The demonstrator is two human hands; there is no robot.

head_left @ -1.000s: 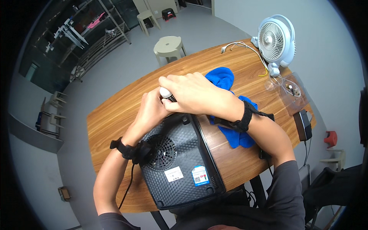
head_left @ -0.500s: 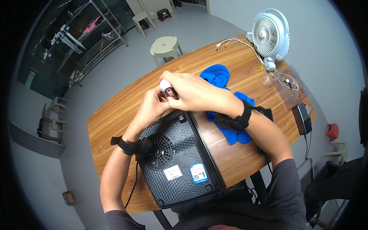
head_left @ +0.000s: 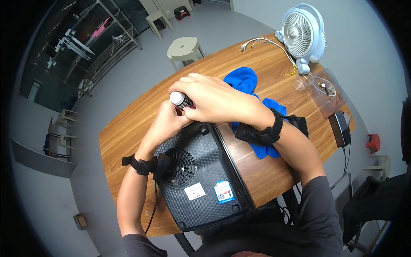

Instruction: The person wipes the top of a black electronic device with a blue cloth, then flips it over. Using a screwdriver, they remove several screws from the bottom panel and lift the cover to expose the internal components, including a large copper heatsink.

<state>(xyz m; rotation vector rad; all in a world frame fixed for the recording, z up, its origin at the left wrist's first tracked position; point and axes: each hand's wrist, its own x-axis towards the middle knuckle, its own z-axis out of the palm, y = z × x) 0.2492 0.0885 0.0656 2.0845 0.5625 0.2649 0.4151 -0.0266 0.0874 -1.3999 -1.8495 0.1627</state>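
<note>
A small cylindrical bottle (head_left: 184,101) with a white rounded end and a dark, white-printed body is gripped in my right hand (head_left: 210,97). It tilts, white end up and to the left. My left hand (head_left: 166,123) is right beside and below it, fingers bent inward; the right hand hides their tips and what they hold. Both hands are over the far edge of a black induction cooker (head_left: 205,162), which lies upside down with its round fan grille (head_left: 180,170), two stickers and small feet showing. Its black cord (head_left: 153,210) runs down the left side.
A blue cloth (head_left: 242,80) lies crumpled right of my hands, partly under my right forearm. Farther right are a white fan (head_left: 299,36) with its cable, a clear plastic bag (head_left: 327,92) with small parts, and a black box (head_left: 341,129) at the table edge. Stools stand beyond the table.
The bottle has turned: a red patch showed on its side before, and now a black printed surface does. Its white end has shifted slightly left, with my right hand moving along.
</note>
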